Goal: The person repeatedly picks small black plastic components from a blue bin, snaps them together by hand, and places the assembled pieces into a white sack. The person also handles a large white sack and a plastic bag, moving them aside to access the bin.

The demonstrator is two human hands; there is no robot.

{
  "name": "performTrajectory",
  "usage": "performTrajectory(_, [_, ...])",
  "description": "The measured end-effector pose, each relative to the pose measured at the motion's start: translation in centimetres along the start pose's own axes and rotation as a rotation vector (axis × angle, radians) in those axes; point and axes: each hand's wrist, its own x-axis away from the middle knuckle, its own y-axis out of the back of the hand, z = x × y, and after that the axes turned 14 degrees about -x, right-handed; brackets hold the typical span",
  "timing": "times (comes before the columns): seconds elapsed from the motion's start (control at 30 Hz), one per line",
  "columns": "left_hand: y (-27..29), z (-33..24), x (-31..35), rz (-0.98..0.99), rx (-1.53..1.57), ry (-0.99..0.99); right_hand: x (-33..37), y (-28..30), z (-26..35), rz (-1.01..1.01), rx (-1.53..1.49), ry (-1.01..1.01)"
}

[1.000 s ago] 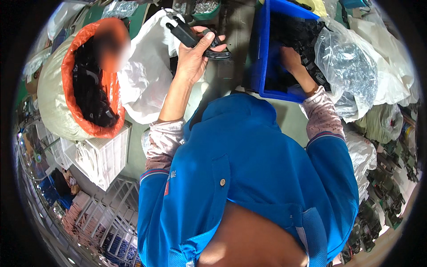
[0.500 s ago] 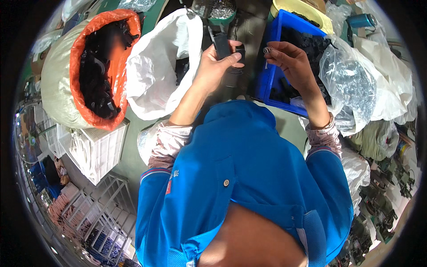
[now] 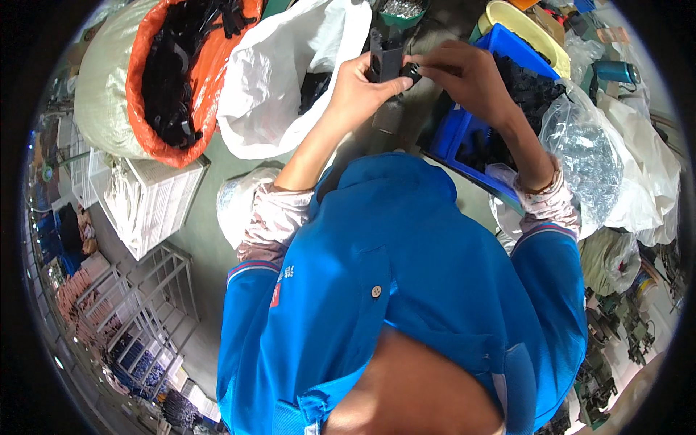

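Observation:
My left hand (image 3: 359, 90) is closed around a black plastic part (image 3: 386, 56), a blocky upright piece with narrow prongs at its top. A short, round black end (image 3: 410, 72) sticks out beside my left thumb. Against that end are the pinched fingertips of my right hand (image 3: 471, 78), which hold a small metal coil spring, now mostly hidden. Whether the spring sits in the part or only touches it, I cannot tell. Both hands are held above the work surface, between a white sack (image 3: 250, 94) and a blue bin (image 3: 446, 138).
An orange-lined sack (image 3: 138, 98) of black parts stands at the left, and the blue bin at the right holds more. Behind are a green bowl (image 3: 384, 19) of small metal pieces and a yellow tub (image 3: 540, 40). Clear plastic bags (image 3: 583, 170) crowd the right side.
My right hand has moved left with the spring, from above the blue bin's edge to the black part in my left hand. The whole view has shifted slightly.

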Motion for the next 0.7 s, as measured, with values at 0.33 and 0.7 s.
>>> performTrajectory(0.33, [0.4,0.8,1.3,-0.169,0.085,-0.024,-4.1,-2.5,-3.6,0.055,-0.399,-0.205])
performTrajectory(0.7, [2.0,2.6,2.7,-0.213,0.202,0.02,1.4,-7.7,-1.4,-0.233,-1.037,-0.448])
